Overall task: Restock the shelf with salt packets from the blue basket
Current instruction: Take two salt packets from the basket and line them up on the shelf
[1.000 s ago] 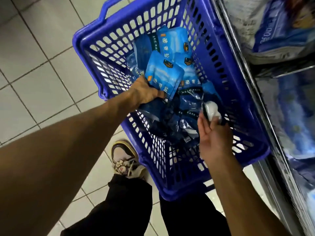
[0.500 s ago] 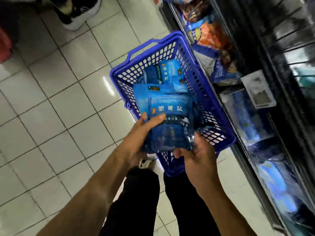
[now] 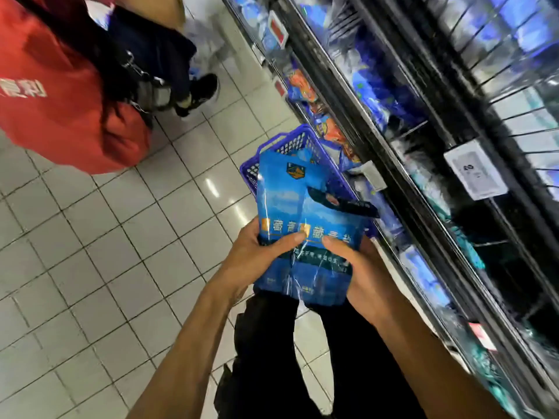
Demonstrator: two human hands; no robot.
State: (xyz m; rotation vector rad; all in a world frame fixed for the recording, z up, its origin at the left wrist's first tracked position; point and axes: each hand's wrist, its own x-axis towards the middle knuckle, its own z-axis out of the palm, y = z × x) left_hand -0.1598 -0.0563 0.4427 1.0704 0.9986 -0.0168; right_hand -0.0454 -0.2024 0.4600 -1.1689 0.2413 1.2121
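A stack of blue salt packets (image 3: 298,207) with gold lettering is held upright in front of me. My left hand (image 3: 260,257) grips the stack's left side with the thumb across its front. My right hand (image 3: 360,273) grips its right side, thumb on the front too. The blue basket (image 3: 290,143) stands on the tiled floor just beyond the packets, mostly hidden by them. The shelf (image 3: 423,152) with wire racks runs along the right and holds blue and orange packs.
A person in a red jacket (image 3: 57,95) and dark shoe (image 3: 202,92) stands on the white tiled floor (image 3: 106,252) at the upper left. White price tags (image 3: 475,170) hang on the shelf edges. My dark trousers (image 3: 302,358) show below the hands.
Both hands have lifted the packets out of the basket and higher toward me. My view has swung up, bringing the shelf and the person in red into sight.
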